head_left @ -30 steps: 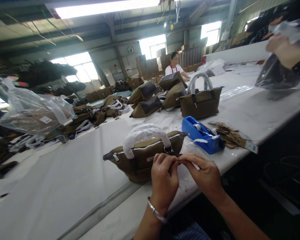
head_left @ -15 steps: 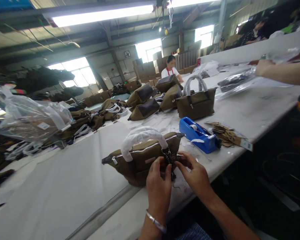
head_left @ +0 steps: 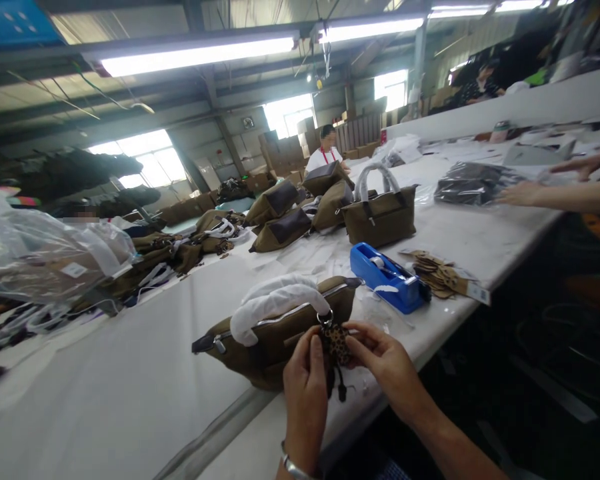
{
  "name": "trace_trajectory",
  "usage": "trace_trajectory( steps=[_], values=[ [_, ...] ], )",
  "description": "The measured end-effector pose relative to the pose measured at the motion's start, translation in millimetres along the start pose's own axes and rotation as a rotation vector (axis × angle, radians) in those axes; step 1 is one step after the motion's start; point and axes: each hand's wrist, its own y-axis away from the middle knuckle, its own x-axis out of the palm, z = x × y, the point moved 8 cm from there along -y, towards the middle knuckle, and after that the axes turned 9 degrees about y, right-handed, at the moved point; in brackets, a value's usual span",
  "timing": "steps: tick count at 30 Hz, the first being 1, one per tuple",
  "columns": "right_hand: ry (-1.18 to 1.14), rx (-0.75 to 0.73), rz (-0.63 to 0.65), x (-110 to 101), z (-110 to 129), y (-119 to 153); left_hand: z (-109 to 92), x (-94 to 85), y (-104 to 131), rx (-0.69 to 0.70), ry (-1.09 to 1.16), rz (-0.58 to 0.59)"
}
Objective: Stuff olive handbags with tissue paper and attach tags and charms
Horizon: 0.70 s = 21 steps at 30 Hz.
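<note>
An olive bag [head_left: 275, 327] with white-wrapped handles [head_left: 275, 300] and a silver zipper stands on the white table in front of me. From a ring at its right handle hangs a leopard-print charm [head_left: 336, 343] with a dark cord and tassel. My left hand [head_left: 307, 373] pinches the charm's left side, close against the bag. On the right side, my right hand [head_left: 380, 353] holds the charm's edge between thumb and fingers.
A blue tape dispenser [head_left: 390, 277] and brown tags [head_left: 440, 273] lie right of the bag. Behind stand more olive bags [head_left: 380, 217]. Another person's hands [head_left: 535, 193] touch a plastic-wrapped dark item [head_left: 473, 183]. A clear plastic bag [head_left: 55, 247] is at left.
The charm's leopard-print face has come into view between my hands. The view has shifted slightly. At right, the other person's hands have moved and the wrapped item lies flatter.
</note>
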Motion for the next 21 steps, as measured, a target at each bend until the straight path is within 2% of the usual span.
trace_trajectory(
  steps=[3,5,7,10,11,12,13,17,19,21],
  values=[
    [0.234,-0.147,0.0,2.1,4.6,6.1,14.4,7.2,4.1,-0.075,0.095,0.041],
    [0.417,-0.268,0.089,2.0,14.9,6.8,19.0,6.6,5.1,-0.078,0.086,0.007],
    [0.53,-0.33,0.094,-12.2,27.6,-4.3,21.8,3.8,4.9,-0.088,0.098,-0.042],
    [0.62,-0.356,-0.226,-58.2,53.1,-50.5,29.9,4.0,3.5,-0.18,0.181,-0.045],
    [0.666,-0.379,-0.303,-66.5,60.6,-72.2,33.5,4.8,2.9,-0.219,0.208,-0.034],
    [0.746,-0.413,-0.298,-65.0,65.5,-97.6,36.9,5.1,2.0,-0.25,0.232,-0.029],
    [0.851,-0.45,-0.215,-54.5,66.6,-125.7,40.4,5.2,0.8,-0.272,0.255,-0.027],
    [0.932,-0.461,0.055,-6.1,45.6,-223.8,55.3,5.0,-4.3,-0.298,0.329,-0.035],
    [0.919,-0.456,0.112,14.4,33.7,-252.9,64.2,5.3,-5.1,-0.305,0.359,-0.051],
    [0.882,-0.461,0.124,27.0,27.8,-269.1,73.1,5.6,-4.2,-0.319,0.382,-0.076]
  ],
)
